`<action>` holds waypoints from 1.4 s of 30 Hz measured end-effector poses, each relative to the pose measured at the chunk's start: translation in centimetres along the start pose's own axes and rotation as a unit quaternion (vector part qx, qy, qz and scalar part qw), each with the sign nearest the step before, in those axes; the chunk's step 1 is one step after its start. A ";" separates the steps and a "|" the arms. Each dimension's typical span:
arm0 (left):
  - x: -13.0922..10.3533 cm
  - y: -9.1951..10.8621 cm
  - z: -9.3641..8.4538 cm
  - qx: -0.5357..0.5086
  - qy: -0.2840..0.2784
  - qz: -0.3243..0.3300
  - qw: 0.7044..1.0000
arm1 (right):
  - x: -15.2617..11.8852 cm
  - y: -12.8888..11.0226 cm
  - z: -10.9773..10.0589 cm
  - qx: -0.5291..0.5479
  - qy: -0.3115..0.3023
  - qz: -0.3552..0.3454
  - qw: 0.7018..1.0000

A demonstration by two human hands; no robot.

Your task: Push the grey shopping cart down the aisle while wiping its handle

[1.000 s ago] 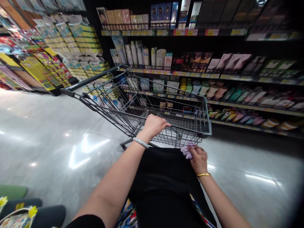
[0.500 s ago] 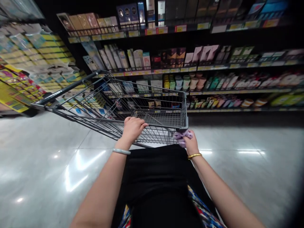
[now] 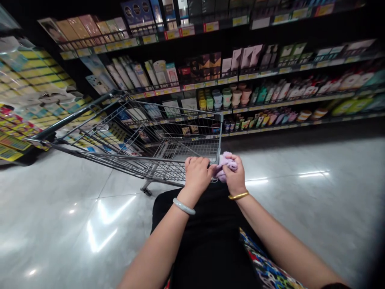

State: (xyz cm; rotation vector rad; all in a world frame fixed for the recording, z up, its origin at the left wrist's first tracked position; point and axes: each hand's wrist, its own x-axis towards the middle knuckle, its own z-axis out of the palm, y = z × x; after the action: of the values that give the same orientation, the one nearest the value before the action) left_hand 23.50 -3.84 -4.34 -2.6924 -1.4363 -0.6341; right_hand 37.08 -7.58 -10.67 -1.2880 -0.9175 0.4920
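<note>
A grey wire shopping cart (image 3: 135, 158) stands in front of me, its handle at the left and its far end close to my hands. My left hand (image 3: 197, 172), with a pale bangle at the wrist, is closed over the cart's near top rail by the corner. In my right hand (image 3: 236, 176), which has a gold bracelet, a crumpled lilac cloth (image 3: 226, 162) is gripped against the end of the cart. The fingers of the left hand are partly hidden behind the rail.
Shelves of boxed and bottled toiletries (image 3: 210, 66) run behind the cart. At the left is a stack of yellow and white packages (image 3: 33, 72). A shiny grey floor (image 3: 75, 216) reflects ceiling lights. One cart wheel (image 3: 146, 192) shows below the basket.
My left hand has slid right along the rail to the cart's corner, near the cloth. The right hand and cloth have shifted slightly up and left. The view has turned a little.
</note>
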 end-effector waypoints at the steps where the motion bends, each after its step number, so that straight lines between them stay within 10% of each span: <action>1: -0.2 -0.4 -0.1 0.005 0.000 -0.001 1.000 | 0.2 -0.6 0.0 -0.031 0.000 -0.072 0.997; 4: -0.9 -1.9 -0.4 0.011 0.001 0.008 1.000 | 1.6 -1.0 0.1 -0.095 -0.079 -0.219 0.968; 11: -3.0 -4.6 -1.8 0.009 0.009 0.006 1.000 | 4.6 -2.8 1.6 -0.135 -0.045 -0.217 0.966; 16: -4.2 -6.4 -2.7 0.018 0.016 -0.021 0.999 | 2.5 -5.3 3.9 -0.164 -0.288 -0.370 0.868; 22: -5.1 -7.0 -4.4 0.041 -0.005 -0.064 0.997 | 5.8 -4.1 5.3 -0.250 -0.269 -0.237 0.899; 29: -6.2 -4.4 -4.2 0.074 0.021 -0.110 0.991 | 3.0 -7.4 7.7 -0.258 -0.366 -0.335 0.829; 33: -6.6 -5.3 -3.7 0.089 0.023 -0.102 0.991 | 5.8 -7.0 9.5 -0.319 -0.312 -0.275 0.851; 42: -8.7 -6.9 -4.4 0.068 0.043 -0.057 0.995 | 6.4 -7.8 11.3 -0.403 -0.401 -0.220 0.793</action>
State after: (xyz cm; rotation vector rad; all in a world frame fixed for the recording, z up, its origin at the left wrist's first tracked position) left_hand 12.14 -7.67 -4.67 -2.4644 -1.5602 -0.6259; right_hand 30.33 2.09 -1.17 -1.5442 -2.2731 0.2527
